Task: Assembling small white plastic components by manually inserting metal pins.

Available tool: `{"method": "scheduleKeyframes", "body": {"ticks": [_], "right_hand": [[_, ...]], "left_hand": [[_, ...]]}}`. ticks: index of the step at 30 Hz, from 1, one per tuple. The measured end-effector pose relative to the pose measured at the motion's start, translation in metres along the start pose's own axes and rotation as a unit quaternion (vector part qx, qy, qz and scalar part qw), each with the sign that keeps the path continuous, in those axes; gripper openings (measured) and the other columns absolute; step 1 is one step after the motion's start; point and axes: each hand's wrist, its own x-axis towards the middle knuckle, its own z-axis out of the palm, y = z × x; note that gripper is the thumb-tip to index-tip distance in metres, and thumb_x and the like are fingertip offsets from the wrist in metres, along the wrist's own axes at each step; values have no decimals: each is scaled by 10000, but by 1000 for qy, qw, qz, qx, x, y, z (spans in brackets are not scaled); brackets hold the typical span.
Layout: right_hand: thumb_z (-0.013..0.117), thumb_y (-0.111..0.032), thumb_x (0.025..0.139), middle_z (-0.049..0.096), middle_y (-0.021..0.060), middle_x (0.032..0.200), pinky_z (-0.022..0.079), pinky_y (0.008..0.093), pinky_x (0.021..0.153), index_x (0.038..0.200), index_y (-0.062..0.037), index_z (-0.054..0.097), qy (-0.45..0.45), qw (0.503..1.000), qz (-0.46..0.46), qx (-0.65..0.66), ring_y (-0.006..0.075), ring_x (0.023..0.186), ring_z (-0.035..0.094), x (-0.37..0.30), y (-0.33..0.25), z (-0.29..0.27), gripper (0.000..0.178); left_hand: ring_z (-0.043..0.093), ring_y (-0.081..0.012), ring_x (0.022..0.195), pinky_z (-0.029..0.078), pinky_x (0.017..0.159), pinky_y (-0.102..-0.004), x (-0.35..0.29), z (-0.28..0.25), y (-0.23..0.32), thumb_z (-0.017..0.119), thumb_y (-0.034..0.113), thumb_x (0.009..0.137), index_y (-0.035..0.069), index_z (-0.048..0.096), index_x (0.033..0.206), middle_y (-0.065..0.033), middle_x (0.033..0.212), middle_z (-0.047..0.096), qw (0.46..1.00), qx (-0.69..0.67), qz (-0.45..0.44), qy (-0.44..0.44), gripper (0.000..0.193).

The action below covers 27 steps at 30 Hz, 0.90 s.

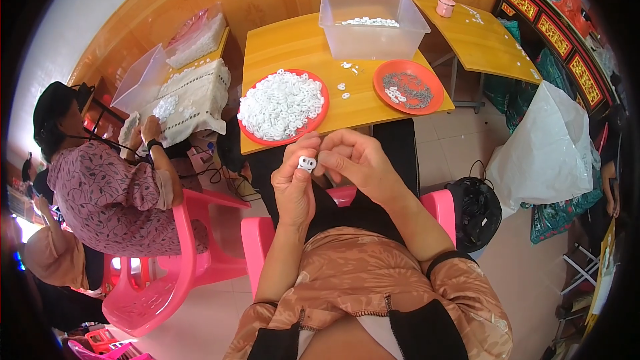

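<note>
My left hand [293, 190] grips a small white plastic piece [307, 163] with two dark round openings, held upright between thumb and fingers. Close beside it, my right hand [363, 165] has its thumb and forefinger pinched together. Whatever those fingertips hold, if anything, is too small and hidden to make out. Both hands are above my lap, just short of the table's near edge. On the table, a red plate [325, 108] carries a heap of similar white pieces [281, 105]. An orange-red plate [400, 69] to its right holds small grey metal parts [417, 97] and a few white pieces.
A clear plastic bin [373, 43] with white pieces stands at the back of the yellow table [280, 47]. Another person [120, 167] works at a cloth-covered table on the left. A pink chair [190, 253], black bag [475, 213] and white sack [547, 153] flank me.
</note>
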Motion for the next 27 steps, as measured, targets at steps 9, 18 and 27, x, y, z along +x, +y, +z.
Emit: {"method": "scheduleKeyframes", "body": {"ticks": [9,18,27], "right_hand": [[562,-213,956,564,2,685,358,192,487,903,-8,630,-40,994,66,82,32,539,451,4,9,-4,222],[546,-217,952,597,144,691,457,318,527,964,-12,546,-25,951,-134,-277,257,560,590,-2,3,5,205],[588,-142,851,579,131,632,485,380,491,955,6,468,41,791,-357,-496,318,563,613,11,31,4,218]], "left_hand": [[562,-171,1045,465,846,-278,0,-3,-1,628,194,906,-18,647,1099,-126,1216,580,997,-12,-71,-22,287],[580,-164,1025,464,877,-282,1,-3,1,547,211,962,-53,588,1174,-119,1184,599,998,34,-48,23,341],[581,-162,1050,447,927,-284,-7,12,1,512,222,983,-83,574,1190,-146,1199,606,998,-12,-44,45,374]]}}
